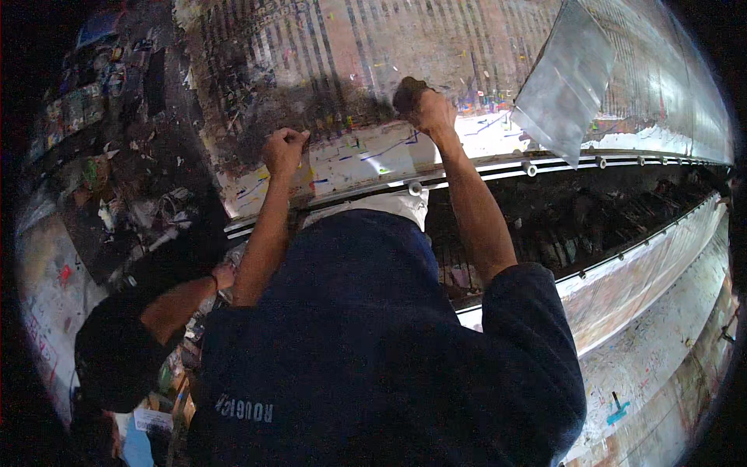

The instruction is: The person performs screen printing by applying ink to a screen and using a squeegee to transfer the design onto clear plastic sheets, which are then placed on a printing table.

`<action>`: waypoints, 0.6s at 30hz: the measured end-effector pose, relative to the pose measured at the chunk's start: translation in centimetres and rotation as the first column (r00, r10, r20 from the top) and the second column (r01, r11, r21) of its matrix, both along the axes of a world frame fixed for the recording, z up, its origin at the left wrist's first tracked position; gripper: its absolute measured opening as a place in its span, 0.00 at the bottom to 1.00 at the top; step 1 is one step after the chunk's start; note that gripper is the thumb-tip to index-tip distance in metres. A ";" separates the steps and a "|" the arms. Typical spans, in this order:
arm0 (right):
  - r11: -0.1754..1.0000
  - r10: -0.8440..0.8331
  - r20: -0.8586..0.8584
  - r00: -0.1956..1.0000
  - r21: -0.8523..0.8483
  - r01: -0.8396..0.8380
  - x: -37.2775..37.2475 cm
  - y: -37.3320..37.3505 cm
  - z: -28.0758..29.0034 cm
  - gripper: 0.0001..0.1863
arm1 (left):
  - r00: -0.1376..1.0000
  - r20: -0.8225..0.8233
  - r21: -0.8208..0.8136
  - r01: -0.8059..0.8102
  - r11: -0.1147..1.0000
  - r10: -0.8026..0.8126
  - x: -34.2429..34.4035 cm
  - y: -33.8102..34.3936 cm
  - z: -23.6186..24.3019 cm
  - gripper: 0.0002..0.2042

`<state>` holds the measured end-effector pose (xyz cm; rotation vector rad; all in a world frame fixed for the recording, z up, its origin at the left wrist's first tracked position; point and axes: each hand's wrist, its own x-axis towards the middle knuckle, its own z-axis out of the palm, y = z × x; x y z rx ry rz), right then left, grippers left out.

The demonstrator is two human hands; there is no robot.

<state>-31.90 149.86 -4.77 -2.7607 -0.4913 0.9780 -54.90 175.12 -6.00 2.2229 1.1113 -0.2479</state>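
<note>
My right hand (437, 114) is closed around a dark, crumpled wad like a dirty rag (410, 95), pressed to the long paint-stained table (366, 47). Dark smudges surround the wad on the striped surface. Over the near left part of the same table is my left hand (285, 149). Its fingers are curled in, thumb and forefinger close together; anything between them is too small or hidden to make out. A pale strip with coloured paint marks (366, 152) runs along the table's near side, under and between my hands.
A grey translucent sheet (568, 82) lies tilted at the right. A metal rail with round knobs (531, 169) lines the near edge. Beyond a dark gap runs another long table (622, 288). At lower left is another person's forearm (183, 307); clutter (117, 179) covers the left.
</note>
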 end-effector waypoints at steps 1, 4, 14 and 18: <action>0.999 0.005 -0.002 1.000 0.032 -0.005 -0.1 0.0 -0.1 0.25 | 1.000 -0.030 -0.012 0.006 1.000 -0.006 0.0 0.0 -0.2 0.16; 0.997 -0.071 0.014 0.997 0.030 0.070 -0.1 0.3 0.1 0.24 | 0.999 -0.031 0.044 -0.025 0.999 0.026 0.0 0.0 -0.4 0.17; 1.000 0.010 0.026 1.000 -0.020 -0.009 -0.2 1.1 1.5 0.22 | 0.989 0.015 0.079 -0.148 0.986 0.147 0.3 -1.3 0.6 0.14; 1.000 0.024 0.022 0.999 0.000 -0.024 -0.3 1.0 1.3 0.21 | 0.984 0.025 0.091 -0.177 0.980 0.176 0.1 -1.2 0.5 0.15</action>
